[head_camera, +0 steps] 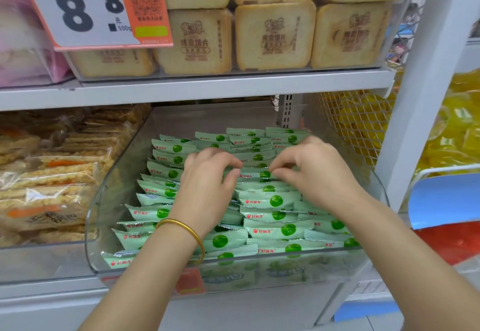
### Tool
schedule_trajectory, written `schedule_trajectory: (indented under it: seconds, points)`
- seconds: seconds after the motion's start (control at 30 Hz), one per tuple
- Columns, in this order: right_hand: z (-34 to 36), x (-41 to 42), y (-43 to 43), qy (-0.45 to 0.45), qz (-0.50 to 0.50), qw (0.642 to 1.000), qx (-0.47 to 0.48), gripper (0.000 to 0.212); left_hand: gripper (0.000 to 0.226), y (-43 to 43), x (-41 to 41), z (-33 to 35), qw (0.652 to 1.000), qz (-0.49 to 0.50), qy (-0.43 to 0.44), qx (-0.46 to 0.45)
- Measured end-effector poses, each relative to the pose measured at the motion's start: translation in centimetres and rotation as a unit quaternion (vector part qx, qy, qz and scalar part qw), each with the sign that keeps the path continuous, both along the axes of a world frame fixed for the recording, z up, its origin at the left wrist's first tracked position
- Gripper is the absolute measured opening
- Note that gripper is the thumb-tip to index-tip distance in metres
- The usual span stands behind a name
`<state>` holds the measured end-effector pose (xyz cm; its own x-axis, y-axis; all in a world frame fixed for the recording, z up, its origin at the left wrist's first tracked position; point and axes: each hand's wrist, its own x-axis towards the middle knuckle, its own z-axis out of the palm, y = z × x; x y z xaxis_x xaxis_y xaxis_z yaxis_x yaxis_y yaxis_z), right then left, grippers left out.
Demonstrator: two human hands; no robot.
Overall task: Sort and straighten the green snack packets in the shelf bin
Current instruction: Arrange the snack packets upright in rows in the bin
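I stand before white shop shelving (207,85). Across the top of the frame sit stacked toast-coloured packs (275,37), with a price sign (78,11) reading 8.8 hung in the upper left. At middle left lie clear-wrapped rice cracker packs (52,180). At right, yellow packets (457,128) show partly behind a white mesh panel (358,122).

In the centre stands the clear plastic bin (109,213) holding the green snack packets (272,229). They lie in overlapping rows from the front wall to the back, most with the printed green dot facing up, and some in the left column are tilted.

Both my arms reach over the bin's front rim. My left hand (207,182), with a gold bangle (189,229) on the wrist, has its fingers curled, thumb and forefinger pinching the left end of one packet (255,174) in the middle of the pile. My right hand (317,172) mirrors it, its fingertips nipping the same packet's right end, just beside the green dot.
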<state>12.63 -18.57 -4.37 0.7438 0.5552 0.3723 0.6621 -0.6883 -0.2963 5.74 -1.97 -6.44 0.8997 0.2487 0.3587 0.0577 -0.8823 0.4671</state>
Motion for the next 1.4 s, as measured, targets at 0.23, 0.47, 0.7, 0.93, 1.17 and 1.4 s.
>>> schedule_trajectory:
  seconds: [0.23,0.47,0.7,0.93,1.17,1.4]
  points:
    - [-0.3,0.5,2.2,0.022,-0.013,0.998,-0.063,0.015,0.024,0.5,1.0,0.0,0.996,0.011,0.086,0.021]
    - [-0.7,0.6,3.2,-0.047,0.006,0.988,-0.147,0.017,0.047,0.9,0.6,0.2,0.991,0.007,0.13,0.001]
    - [-0.6,-0.1,2.1,-0.055,0.055,0.978,0.194,0.005,0.065,0.6,-0.1,0.8,0.996,0.0,0.067,-0.051]
    - [0.0,-1.8,1.7,-0.041,0.125,0.931,0.341,0.022,0.012,1.0,-2.1,1.7,0.969,-0.089,-0.068,-0.221]
    - [-0.7,-2.7,1.8,0.067,0.192,0.928,0.311,0.041,0.032,1.6,-4.1,2.3,0.934,-0.094,-0.075,-0.337]
    - [-0.4,-3.2,1.5,0.275,0.213,0.84,0.417,0.039,0.057,2.0,-4.8,2.1,0.9,-0.195,0.004,-0.391]
